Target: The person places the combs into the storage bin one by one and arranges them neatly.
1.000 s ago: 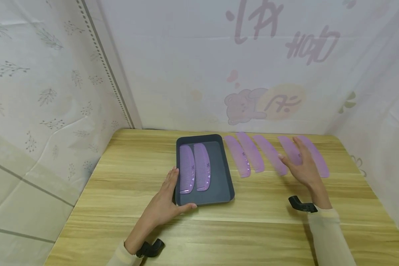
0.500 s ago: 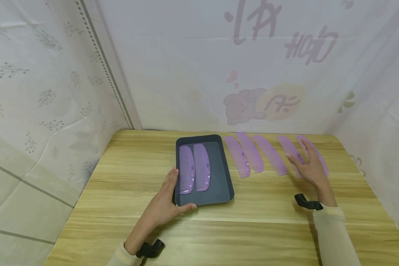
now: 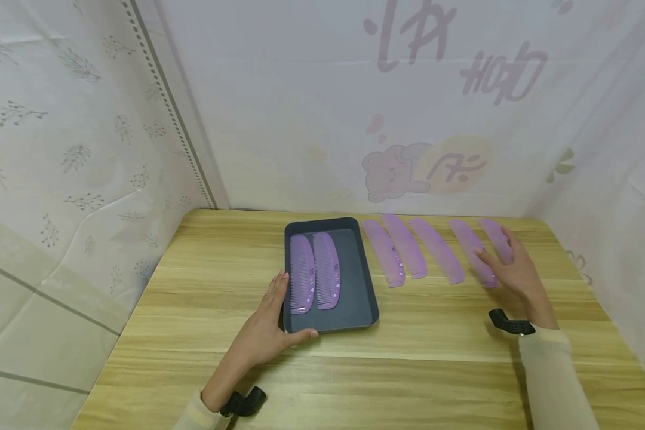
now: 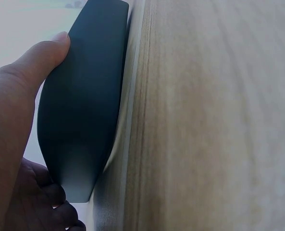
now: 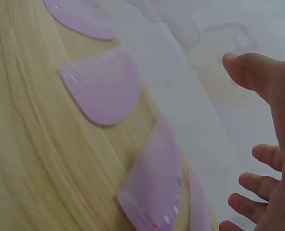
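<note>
My left hand (image 3: 266, 322) rests at the near left corner of a dark grey tray (image 3: 357, 319). Its fingers lie along the left wall and its thumb touches the front rim; the left wrist view shows the thumb (image 4: 46, 55) over the rim. Two purple combs, a left comb (image 3: 302, 275) and a right comb (image 3: 328, 272), lie side by side in the tray. Over the table's right side, my right hand (image 3: 520, 275) is spread with nothing in it. Its index finger overlaps the rightmost comb (image 3: 495, 236), whose lower part it hides; its thumb overlaps the neighbouring comb (image 3: 466, 242).
Right of the tray, more purple combs lie in a slanted row: a nearest comb (image 3: 383, 251), a second comb (image 3: 405, 248) and a third comb (image 3: 435, 251). A printed cloth (image 3: 301, 119) hangs behind the wooden table (image 3: 387, 388). Each wrist wears a black camera mount (image 3: 510, 324).
My right hand has moved right along the row, uncovering the second comb from the right and covering the lower part of the rightmost one. The left hand, tray and combs have stayed put.
</note>
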Tool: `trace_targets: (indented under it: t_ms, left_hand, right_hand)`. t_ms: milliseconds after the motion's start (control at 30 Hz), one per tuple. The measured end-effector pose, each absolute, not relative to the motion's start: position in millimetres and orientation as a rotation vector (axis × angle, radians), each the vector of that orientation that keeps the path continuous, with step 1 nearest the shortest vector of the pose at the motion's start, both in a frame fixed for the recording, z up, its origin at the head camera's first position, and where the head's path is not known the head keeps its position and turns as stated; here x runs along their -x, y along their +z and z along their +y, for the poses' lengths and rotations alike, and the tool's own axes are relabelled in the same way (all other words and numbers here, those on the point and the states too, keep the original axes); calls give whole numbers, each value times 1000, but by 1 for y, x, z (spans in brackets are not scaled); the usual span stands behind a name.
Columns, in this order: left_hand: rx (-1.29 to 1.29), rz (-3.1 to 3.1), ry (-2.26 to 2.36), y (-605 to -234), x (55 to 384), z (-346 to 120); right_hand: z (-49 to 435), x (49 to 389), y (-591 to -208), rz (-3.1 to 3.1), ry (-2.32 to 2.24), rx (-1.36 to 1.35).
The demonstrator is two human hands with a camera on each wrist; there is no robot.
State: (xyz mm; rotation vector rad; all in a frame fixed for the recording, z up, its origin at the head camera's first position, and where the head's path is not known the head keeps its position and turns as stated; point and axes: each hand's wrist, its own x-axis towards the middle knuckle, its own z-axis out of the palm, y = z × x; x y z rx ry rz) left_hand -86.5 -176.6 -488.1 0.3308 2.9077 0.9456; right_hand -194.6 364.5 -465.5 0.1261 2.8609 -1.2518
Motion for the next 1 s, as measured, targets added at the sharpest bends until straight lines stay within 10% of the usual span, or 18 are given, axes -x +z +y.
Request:
trace_targets:
  t_ms: [1000]
  left_hand:
    - [-321,2895,963,-485,85,-176]
  right_hand:
    - [418,212,-471,2777,-1201,-186]
